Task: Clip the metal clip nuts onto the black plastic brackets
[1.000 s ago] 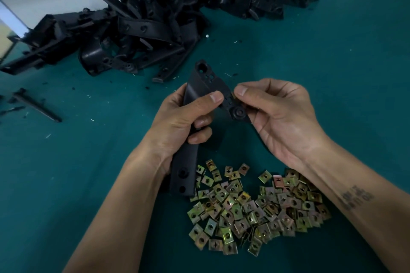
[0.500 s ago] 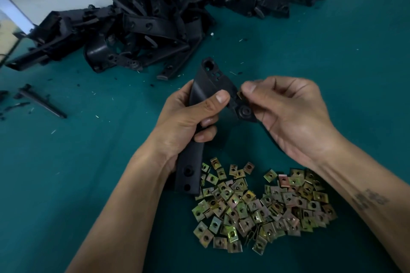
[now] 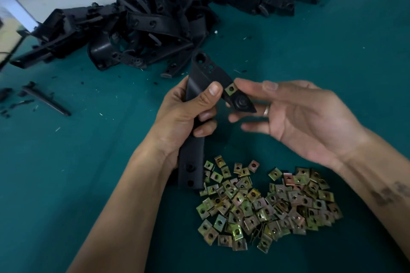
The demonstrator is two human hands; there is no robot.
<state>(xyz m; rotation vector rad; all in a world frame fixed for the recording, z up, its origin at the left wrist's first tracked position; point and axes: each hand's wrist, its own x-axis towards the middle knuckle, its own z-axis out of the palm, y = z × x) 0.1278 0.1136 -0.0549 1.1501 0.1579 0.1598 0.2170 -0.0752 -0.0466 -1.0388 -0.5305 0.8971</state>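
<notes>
- The black bracket point(image 3: 195, 122) is held up over the bench point(image 3: 310, 62) in the left hand point(image 3: 177, 117). Its long axis runs pretty much near-to-far, with a slight lean to the right at the top.
- Bottom end points back toward the person and shows two round holes. The far end has one bigger hole plus a few small ones.
- From the upper part a side tab sticks out to the right and down, ending in a point with a round boss on it.
- A clip nut point(image 3: 230, 89) sits on that tab's edge, right between the left thumb tip and the right hand's index fingertip. It's a small square piece, yellowish-green plated, hole in the middle.
- Left hand fingers are wrapped tight around the bracket's middle, thumb pressed across the front.
- Right hand point(image 3: 299, 117) is spread wide, palm up, holding nothing. Its fingertips are just beside the tab; can't tell if they actually touch it.
- Loose clip nuts point(image 3: 266, 204) are heaped on the bench just below the hands, same brassy-green finish, lying flat and jumbled.
- Big tangle of bare black brackets point(image 3: 166, 17) is piled at the far-left side of the green bench, well apart from the nuts.
</notes>
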